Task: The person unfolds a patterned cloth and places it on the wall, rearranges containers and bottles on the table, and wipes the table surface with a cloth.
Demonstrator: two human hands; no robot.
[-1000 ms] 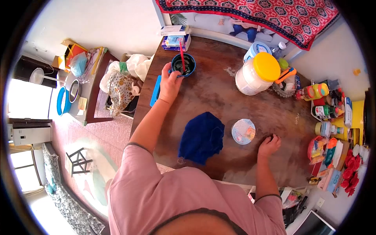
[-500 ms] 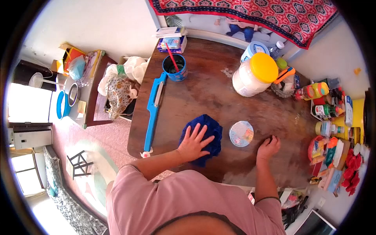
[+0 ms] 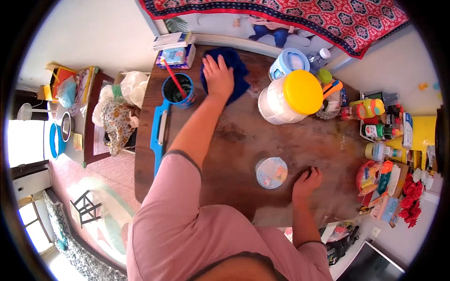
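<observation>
At the far side of the table, my left hand point(image 3: 219, 80) lies flat on a dark blue cloth point(image 3: 238, 75), fingers spread over it. The cloth is spread out beside a blue cup point(image 3: 191, 96) that holds a red stick. My right hand point(image 3: 307, 182) rests on the wooden table point(image 3: 220, 164) near its front edge, fingers loosely curled, with nothing visible in it. Just left of that hand sits a round patterned disc point(image 3: 272, 172). A large white jar with a yellow lid point(image 3: 302, 92) stands right of the cloth.
A blue clipboard-like strip point(image 3: 159, 133) lies along the left edge. Tissue packs point(image 3: 177, 55) sit at the far left corner. Behind the jar are a blue-white tub point(image 3: 287, 63) and a bottle point(image 3: 319, 60). Condiment bottles point(image 3: 375, 107) and red flowers point(image 3: 410, 199) line the right side.
My left hand has slid the blue cloth from the near part of the table to the far edge by the cup. My right hand stays resting on the table.
</observation>
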